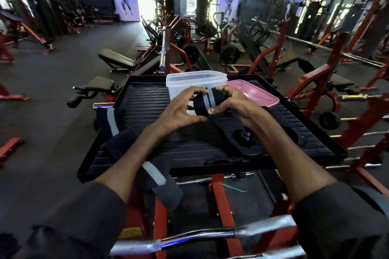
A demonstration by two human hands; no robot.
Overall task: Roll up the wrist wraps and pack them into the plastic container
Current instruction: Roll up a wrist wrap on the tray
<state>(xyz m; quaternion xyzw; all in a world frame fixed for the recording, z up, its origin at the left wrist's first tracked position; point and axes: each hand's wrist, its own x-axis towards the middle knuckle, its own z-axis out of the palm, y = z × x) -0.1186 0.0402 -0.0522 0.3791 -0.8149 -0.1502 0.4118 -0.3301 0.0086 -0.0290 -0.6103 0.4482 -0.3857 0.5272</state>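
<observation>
Presently both hands are closed on one rolled wrist wrap [203,105], held just above the black ribbed platform [147,99]. The left hand [179,111] pinches its left end between thumb and curled fingers. The right hand [233,104] curls over the top, with its thumb pressed on the near face.

The roll's long axis runs left to right between the hands, and its grey stripe circles the middle. The plastic container [174,90] stands directly beyond the roll, mouth up and lid off, so the coming move is a short forward carry. The left hand sits in front of the container's middle, while the right is closer to the pink lid [259,95] lying beside the container.

A loose wrist wrap [112,121] lies unrolled at the platform's left edge and hangs over it. A small striped thing [245,133] below the right wrist may be another roll, though it is too dark to be sure.
</observation>
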